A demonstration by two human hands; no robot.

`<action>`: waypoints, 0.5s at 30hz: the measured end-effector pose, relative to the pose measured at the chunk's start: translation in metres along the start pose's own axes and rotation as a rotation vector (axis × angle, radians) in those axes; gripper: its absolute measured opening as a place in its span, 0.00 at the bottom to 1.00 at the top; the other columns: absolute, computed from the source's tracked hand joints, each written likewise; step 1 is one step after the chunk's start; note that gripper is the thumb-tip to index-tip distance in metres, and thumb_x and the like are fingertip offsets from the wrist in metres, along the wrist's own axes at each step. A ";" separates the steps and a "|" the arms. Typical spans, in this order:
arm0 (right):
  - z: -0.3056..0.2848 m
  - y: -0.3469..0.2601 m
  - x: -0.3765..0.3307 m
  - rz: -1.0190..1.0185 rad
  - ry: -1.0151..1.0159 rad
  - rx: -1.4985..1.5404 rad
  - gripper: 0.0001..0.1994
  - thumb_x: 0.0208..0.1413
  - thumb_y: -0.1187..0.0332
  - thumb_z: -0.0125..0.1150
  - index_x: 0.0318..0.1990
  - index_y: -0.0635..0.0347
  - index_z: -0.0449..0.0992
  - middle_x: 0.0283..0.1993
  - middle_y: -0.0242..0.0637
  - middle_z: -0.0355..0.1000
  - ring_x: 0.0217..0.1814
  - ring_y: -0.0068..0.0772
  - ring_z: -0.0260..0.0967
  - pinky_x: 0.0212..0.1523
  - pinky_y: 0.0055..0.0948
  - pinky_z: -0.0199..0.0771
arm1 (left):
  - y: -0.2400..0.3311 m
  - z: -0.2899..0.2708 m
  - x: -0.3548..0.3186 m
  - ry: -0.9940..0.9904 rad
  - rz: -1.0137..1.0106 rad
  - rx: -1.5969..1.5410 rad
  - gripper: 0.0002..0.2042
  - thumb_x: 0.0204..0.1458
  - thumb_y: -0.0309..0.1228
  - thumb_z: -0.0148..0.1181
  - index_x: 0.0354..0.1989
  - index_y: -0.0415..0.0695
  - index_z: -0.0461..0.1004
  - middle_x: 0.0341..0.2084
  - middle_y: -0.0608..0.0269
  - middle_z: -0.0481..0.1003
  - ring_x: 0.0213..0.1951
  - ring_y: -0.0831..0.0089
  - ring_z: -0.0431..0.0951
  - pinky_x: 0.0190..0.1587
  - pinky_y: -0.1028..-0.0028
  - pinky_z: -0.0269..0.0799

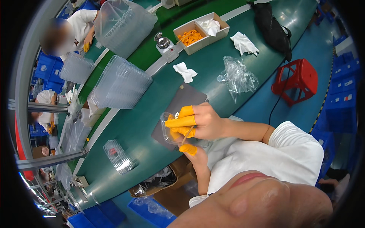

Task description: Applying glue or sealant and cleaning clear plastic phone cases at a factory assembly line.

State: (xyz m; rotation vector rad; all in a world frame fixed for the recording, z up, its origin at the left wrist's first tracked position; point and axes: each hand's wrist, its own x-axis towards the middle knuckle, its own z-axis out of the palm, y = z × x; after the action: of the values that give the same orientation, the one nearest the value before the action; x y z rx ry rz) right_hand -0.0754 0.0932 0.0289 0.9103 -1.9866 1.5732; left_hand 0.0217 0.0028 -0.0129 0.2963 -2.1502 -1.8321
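Both hands' grip [190, 129] pinches clear tray [171, 133].

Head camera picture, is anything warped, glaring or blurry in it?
Head view: strong fisheye, so the green worktable edge bows and dark corners ring the frame; overhead light glares off the stacked clear plastic trays; the near bottom foreground is out of focus; the hands' orange finger cots look sharp.

Clear glossy plastic tray [172, 131], matt orange rubber finger cots [181, 122], smooth glossy green table [213, 64], matt grey mat [181, 102]
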 end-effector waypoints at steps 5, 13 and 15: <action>-0.018 0.006 0.005 0.031 -0.034 -0.042 0.16 0.39 0.70 0.68 0.41 0.52 0.82 0.28 0.30 0.71 0.25 0.29 0.69 0.24 0.25 0.70 | 0.014 0.018 0.016 -0.078 -0.002 -0.362 0.31 0.63 0.50 0.35 0.66 0.37 0.47 0.62 0.49 0.54 0.64 0.57 0.55 0.64 0.62 0.47; -0.030 0.006 0.008 0.353 -0.028 0.207 0.11 0.43 0.74 0.68 0.37 0.61 0.81 0.33 0.36 0.74 0.32 0.30 0.71 0.32 0.23 0.71 | 0.017 0.024 0.020 -0.229 0.008 -0.353 0.39 0.60 0.61 0.26 0.69 0.39 0.42 0.67 0.53 0.48 0.68 0.62 0.49 0.67 0.64 0.43; -0.030 0.005 0.009 0.405 -0.028 0.263 0.10 0.44 0.74 0.68 0.37 0.62 0.79 0.34 0.36 0.73 0.32 0.29 0.71 0.32 0.23 0.71 | 0.012 0.024 0.015 -0.212 -0.006 -0.296 0.39 0.60 0.60 0.26 0.69 0.39 0.42 0.66 0.53 0.49 0.67 0.62 0.50 0.67 0.64 0.44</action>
State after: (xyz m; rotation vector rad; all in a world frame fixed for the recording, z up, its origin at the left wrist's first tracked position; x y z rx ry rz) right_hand -0.0869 0.1211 0.0388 0.6477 -2.1123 2.0927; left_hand -0.0001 0.0216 -0.0028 0.0435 -1.9647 -2.2369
